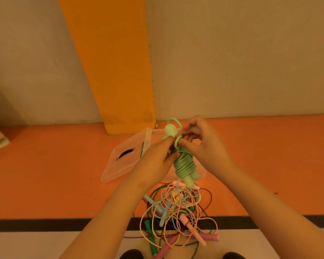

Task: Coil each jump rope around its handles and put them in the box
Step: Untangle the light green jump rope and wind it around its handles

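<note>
— As you look down, where is the pale green plastic jump rope (183,163)?
— Coiled round its handles (189,180), gripped by your left hand (157,156) and right hand (204,146) above the clear plastic box (201,173).

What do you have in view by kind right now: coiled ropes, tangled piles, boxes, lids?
Coiled light green jump rope: 1
Tangled pile of uncoiled ropes: 1
Clear box: 1
Clear lid: 1
Total: 4
</note>
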`<control>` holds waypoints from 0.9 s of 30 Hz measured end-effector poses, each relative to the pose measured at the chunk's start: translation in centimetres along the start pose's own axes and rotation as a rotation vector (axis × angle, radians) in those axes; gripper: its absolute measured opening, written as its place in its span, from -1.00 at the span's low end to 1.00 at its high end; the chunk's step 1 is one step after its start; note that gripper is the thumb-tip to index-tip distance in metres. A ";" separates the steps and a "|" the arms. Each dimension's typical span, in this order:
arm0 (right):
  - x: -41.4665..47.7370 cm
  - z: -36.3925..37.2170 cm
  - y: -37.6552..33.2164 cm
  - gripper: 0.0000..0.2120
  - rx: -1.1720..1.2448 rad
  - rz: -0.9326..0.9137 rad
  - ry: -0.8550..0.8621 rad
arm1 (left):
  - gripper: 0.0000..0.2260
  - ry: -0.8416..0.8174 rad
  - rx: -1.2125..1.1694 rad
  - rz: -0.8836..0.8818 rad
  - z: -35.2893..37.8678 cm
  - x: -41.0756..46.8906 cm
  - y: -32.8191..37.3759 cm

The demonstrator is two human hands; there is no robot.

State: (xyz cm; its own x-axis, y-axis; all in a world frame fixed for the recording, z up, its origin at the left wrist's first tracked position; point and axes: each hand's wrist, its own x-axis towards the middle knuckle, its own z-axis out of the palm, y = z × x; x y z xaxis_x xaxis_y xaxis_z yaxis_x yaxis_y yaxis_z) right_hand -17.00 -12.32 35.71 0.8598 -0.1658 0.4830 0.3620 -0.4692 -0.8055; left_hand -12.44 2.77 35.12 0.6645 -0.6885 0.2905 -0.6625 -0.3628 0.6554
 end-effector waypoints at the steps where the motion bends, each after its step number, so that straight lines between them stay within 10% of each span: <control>1: 0.0 -0.1 0.0 -0.62 0.009 0.004 0.003 | -0.87 0.010 -0.016 -0.002 0.0 0.0 0.0; 27: -0.1 -1.2 0.3 -0.73 -0.159 -0.037 -0.102 | -0.87 0.111 -0.378 -0.110 -0.4 0.0 -0.2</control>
State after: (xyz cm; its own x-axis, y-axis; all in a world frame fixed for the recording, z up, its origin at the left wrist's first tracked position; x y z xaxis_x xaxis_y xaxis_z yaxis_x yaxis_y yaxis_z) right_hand -17.41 -13.47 35.82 0.8819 -0.0607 0.4675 0.3396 -0.6060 -0.7193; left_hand -12.20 3.09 35.28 0.7715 -0.5788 0.2642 -0.4250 -0.1598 0.8910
